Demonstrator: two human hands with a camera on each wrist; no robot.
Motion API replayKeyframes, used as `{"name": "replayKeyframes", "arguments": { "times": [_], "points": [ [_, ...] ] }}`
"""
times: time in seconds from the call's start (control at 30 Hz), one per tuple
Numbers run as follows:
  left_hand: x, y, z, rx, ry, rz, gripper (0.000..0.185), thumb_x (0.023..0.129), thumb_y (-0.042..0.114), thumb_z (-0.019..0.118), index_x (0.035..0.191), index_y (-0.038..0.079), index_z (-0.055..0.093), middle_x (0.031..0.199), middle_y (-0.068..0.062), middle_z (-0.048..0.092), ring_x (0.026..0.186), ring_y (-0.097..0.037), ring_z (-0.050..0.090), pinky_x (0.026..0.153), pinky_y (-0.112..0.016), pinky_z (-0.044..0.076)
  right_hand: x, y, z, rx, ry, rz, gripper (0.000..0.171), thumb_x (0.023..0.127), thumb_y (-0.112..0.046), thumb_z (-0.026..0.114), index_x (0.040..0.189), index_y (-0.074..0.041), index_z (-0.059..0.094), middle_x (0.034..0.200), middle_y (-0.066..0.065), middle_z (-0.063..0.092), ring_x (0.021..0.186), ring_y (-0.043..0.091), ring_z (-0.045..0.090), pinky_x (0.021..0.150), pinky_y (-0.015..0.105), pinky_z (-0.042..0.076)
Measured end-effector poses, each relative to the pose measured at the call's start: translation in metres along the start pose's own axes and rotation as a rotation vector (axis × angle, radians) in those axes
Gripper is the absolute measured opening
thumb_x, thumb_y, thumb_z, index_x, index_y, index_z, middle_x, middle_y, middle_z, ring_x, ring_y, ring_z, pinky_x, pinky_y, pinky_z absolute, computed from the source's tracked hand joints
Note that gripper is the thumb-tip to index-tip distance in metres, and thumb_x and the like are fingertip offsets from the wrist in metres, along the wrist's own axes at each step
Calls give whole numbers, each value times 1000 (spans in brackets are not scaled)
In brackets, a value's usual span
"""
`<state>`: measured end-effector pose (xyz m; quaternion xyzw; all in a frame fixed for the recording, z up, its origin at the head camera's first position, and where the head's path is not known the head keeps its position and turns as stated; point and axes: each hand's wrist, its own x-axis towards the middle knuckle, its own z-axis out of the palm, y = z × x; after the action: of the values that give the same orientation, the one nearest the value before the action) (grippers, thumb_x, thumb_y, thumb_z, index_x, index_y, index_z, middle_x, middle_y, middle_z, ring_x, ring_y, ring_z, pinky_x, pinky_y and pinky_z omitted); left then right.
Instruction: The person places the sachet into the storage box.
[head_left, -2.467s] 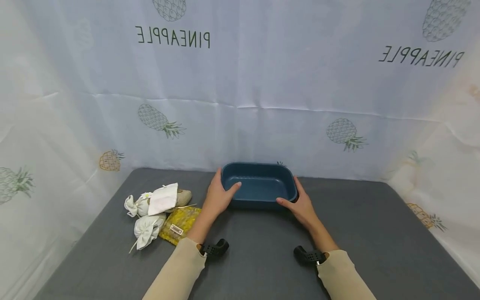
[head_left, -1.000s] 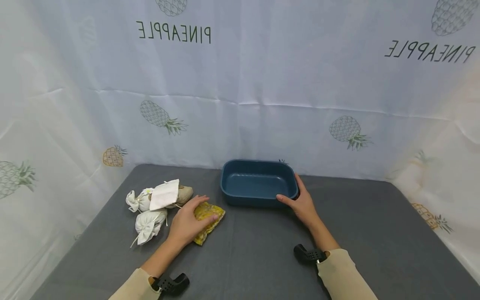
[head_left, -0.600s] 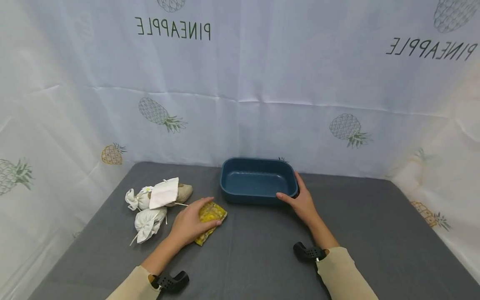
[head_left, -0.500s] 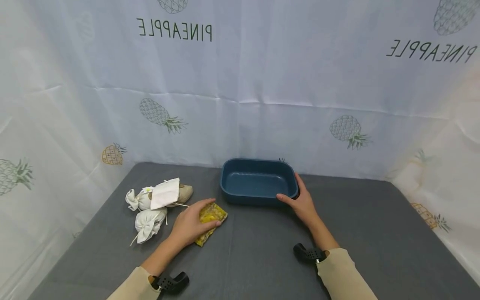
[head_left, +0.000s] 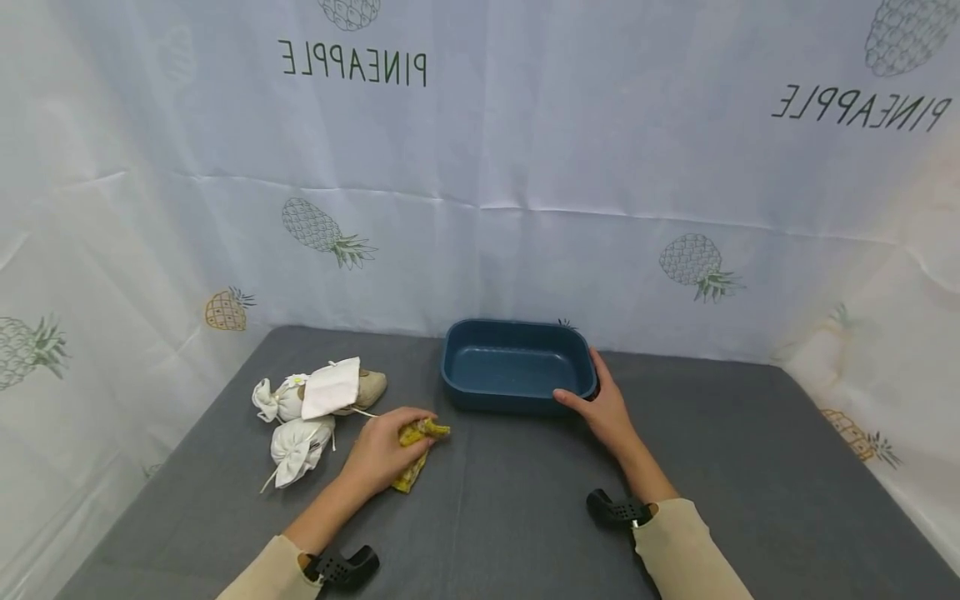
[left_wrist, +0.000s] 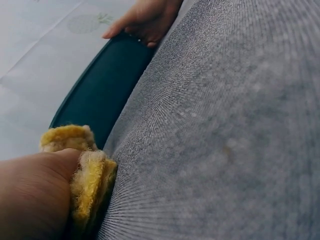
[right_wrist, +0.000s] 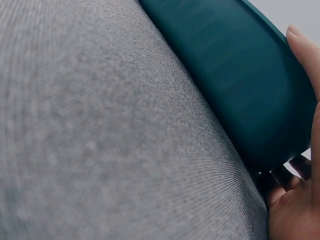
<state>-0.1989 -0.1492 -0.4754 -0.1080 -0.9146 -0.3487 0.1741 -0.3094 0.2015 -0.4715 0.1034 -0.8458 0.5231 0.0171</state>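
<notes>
The left hand has its fingers curled around a yellow sachet, squeezing the soft bag so it bunches up. The sachet sits on the gray table, just to the near left of a dark blue tray. In the left wrist view the fuzzy yellow cloth pokes out between thumb and fingers, so the hold looks snug, likely so the bag does not slip. The right hand is at the right end of the tray. Its thumb lies along the near side and its fingers wrap around the corner, gripping the rim. This probably keeps the tray from sliding. The right wrist view shows the tray's dark wall close up with the fingers behind it. The tray has nothing in it. Farther left lie more little bags: two white tied pouches, a flat white pouch lying on a tan one. They are piled together, close to the left hand. A white pineapple curtain hangs behind the table.
</notes>
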Motion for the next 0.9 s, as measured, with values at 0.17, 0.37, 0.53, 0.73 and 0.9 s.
{"name": "replayKeyframes", "arguments": {
  "times": [0.17,0.37,0.53,0.73,0.9],
  "points": [
    [-1,1,0,-15,48,12,31,80,11,85,108,20,79,106,2,78,90,-14,73,74,-27,56,-2,2,0,-4,-7,-5,104,89,-35,76,165,-21,7,172,13,10,156,40,19,119,64,30],
    [2,2,-2,-167,38,-78,27,84,14,83,110,20,79,107,-1,78,76,-10,70,66,-26,56,-1,2,0,6,-5,-17,103,89,-35,76,165,-21,8,172,13,10,156,40,21,117,64,33],
    [10,11,-8,-327,15,-185,27,87,17,80,114,18,78,106,-10,77,61,-8,63,54,-26,54,1,1,-1,17,-1,-32,102,89,-35,76,165,-20,9,171,13,10,155,41,21,117,63,34],
    [25,28,-16,-351,28,-216,30,89,20,79,119,20,76,111,-12,76,68,-12,67,57,-26,57,0,3,-1,39,-5,-50,101,90,-32,76,165,-19,9,172,13,9,156,40,20,117,63,34],
    [50,47,-23,-397,79,-180,33,90,23,79,122,23,75,115,-13,75,74,-16,70,60,-28,58,1,4,-1,50,-15,-51,101,90,-31,76,165,-20,9,172,12,8,156,39,20,116,62,35]
  ]
}}
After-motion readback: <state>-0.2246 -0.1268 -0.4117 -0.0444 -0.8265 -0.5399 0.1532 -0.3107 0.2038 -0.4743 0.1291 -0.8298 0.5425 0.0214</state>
